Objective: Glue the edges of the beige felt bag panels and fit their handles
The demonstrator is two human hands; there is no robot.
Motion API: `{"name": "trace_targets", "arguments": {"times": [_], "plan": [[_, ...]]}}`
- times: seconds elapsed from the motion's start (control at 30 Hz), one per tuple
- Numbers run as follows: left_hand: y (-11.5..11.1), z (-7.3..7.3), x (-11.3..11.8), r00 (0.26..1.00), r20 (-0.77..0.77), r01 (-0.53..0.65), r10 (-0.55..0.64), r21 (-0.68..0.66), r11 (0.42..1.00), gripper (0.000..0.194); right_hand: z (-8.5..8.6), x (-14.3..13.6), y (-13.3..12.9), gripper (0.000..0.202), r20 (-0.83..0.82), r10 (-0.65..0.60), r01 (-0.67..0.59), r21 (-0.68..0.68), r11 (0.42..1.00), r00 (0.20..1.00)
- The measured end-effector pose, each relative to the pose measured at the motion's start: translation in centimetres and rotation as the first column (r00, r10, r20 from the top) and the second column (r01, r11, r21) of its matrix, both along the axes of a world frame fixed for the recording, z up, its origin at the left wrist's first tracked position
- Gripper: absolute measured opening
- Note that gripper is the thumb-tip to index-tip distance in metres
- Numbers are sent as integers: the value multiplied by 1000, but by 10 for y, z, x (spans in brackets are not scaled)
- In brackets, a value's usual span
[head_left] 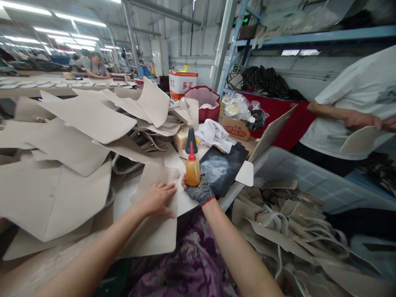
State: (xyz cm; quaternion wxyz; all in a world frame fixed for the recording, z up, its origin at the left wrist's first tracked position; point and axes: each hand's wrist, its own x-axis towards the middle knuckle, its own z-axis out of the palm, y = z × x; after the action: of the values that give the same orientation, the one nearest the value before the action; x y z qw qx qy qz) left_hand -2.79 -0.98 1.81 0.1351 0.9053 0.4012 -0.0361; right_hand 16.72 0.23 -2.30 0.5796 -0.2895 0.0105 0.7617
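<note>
**A:** ok so how's everything sitting relative to the hands here?

**B:** The right hand (200, 191), wearing a grey knit glove with a red cuff, is gripping a small see-through bottle of amber liquid with a red pointed cap (192, 173). The bottle's standing pretty much upright, long axis running up and down, red tip pointing up.

**A:** and the left?

**B:** The bare left hand (159, 200) isn't grasping anything. It's lying flat, fingers spread, on a beige leather-looking panel (151, 237). The panel's right edge is running away from the body, and the near end's poking out past the white tabletop (185, 205) toward the lap.

**A:** so which way's the panel from the bottle?

**B:** Left, and reaching nearer the body. The bottle's sitting just off that right edge, not touching it. The left hand's nearer since it's pressing right on the panel. Can't tell if the gloved one is resting on the table. A dark cone (191, 134) is standing behind the bottle, and a black sheet with whitish smears (221, 165) is lying to its right.
</note>
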Motion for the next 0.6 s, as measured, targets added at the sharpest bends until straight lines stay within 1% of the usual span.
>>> {"name": "trace_targets", "arguments": {"times": [0.07, 0.13, 0.2, 0.33, 0.47, 0.6], "plan": [[8, 0, 1, 999, 31, 22, -22, 24, 999, 71, -2, 3, -1, 45, -47, -5, 5, 2, 1000, 999], [13, -1, 1, 998, 54, 18, -21, 50, 999, 49, -5, 3, -4, 47, -55, 5, -4, 12, 1000, 998], [14, -3, 3, 997, 76, -5, -1, 87, 996, 35, -8, 2, -5, 47, -43, 3, -2, 13, 1000, 999], [18, -7, 7, 995, 99, -42, 29, 133, 990, 29, -11, 1, -6, 48, -4, 1, -1, 50, 999, 1000], [37, -6, 14, 995, 102, -19, 12, 72, 997, 23, -12, 2, -7, 46, -4, 17, -16, 69, 998, 1000], [61, -3, 23, 984, 174, -54, 50, 18, 998, 33, -11, 2, -10, 47, -4, 12, -12, 65, 998, 1000]]}}
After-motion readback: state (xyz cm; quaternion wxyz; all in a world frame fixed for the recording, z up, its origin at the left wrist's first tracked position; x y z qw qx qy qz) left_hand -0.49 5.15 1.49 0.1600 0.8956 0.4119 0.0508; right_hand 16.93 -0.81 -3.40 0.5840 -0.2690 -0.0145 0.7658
